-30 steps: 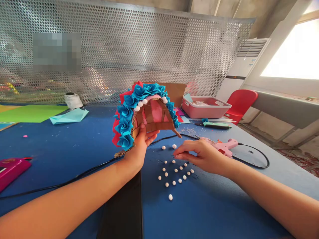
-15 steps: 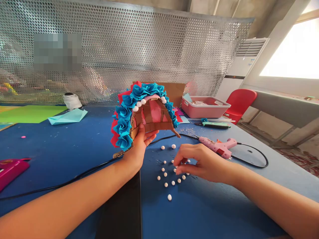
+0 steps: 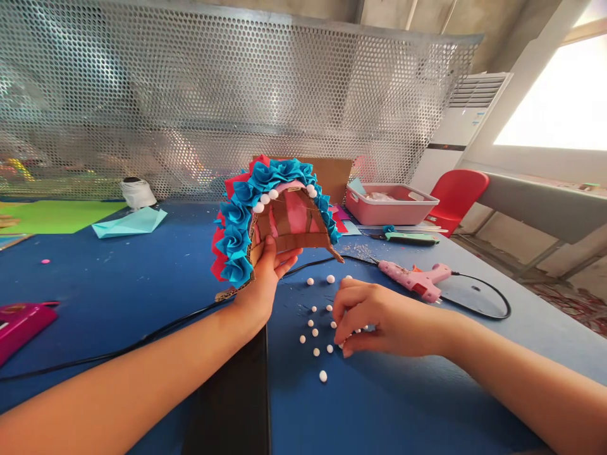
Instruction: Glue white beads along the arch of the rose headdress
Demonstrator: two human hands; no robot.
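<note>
Gripping cardboard arch (image 3: 285,218) above desk (image 3: 408,404) with my left hand (image 3: 262,281), bare lower edge (image 3: 303,241) safest: likely light, paper flowers (image 3: 236,240) crushable. Right hand (image 3: 382,319) among white balls (image 3: 315,332); cannot tell if pinching one.

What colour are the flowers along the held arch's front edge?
The flowers are blue, with red paper behind them; best seen in the head view.

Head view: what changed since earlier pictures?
The right hand moved toward the wearer over the small white balls, its grip unclear. Another person's hand seems to have appeared at far left. The left hand still holds the cardboard arch with blue paper flowers.
</note>
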